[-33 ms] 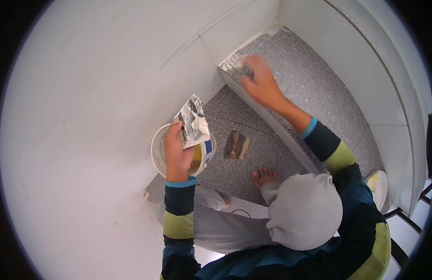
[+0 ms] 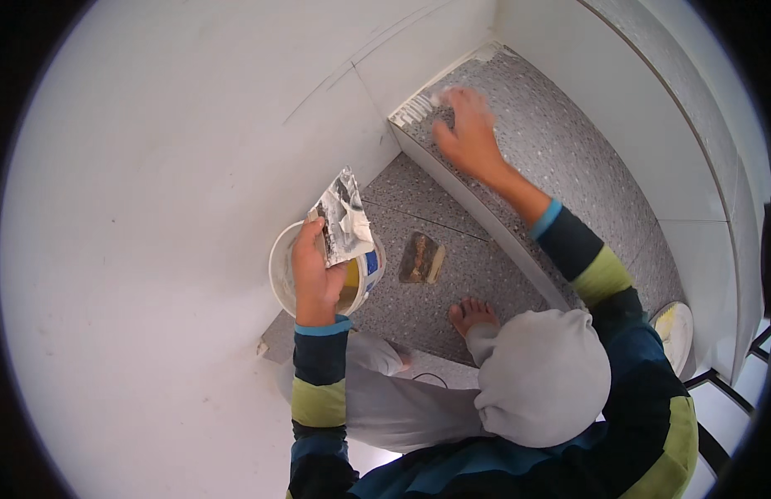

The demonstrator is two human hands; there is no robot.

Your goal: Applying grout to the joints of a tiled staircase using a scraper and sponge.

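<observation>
My left hand (image 2: 317, 274) grips a putty knife (image 2: 344, 218), its wide blade smeared with white putty, over the mouth of a white bucket (image 2: 283, 264). My right hand (image 2: 470, 137) is at the far left end of the speckled grey step (image 2: 552, 133), fingers bent and blurred by motion. A whitish patch shows at its fingertips; whether that is a small tool or putty I cannot tell. Beside those fingertips, white ridged strokes of putty (image 2: 413, 110) lie along the step's edge by the wall.
A stained flat block (image 2: 421, 258) lies on the lower speckled step, between the bucket and my bare foot (image 2: 473, 314). The white wall (image 2: 169, 208) with pencil lines rises on the left. At the far right stands a round white container (image 2: 674, 337) near black metal bars (image 2: 718, 387).
My right hand has shifted slightly to the right and away from the step's left corner. My left hand holds the putty knife almost still.
</observation>
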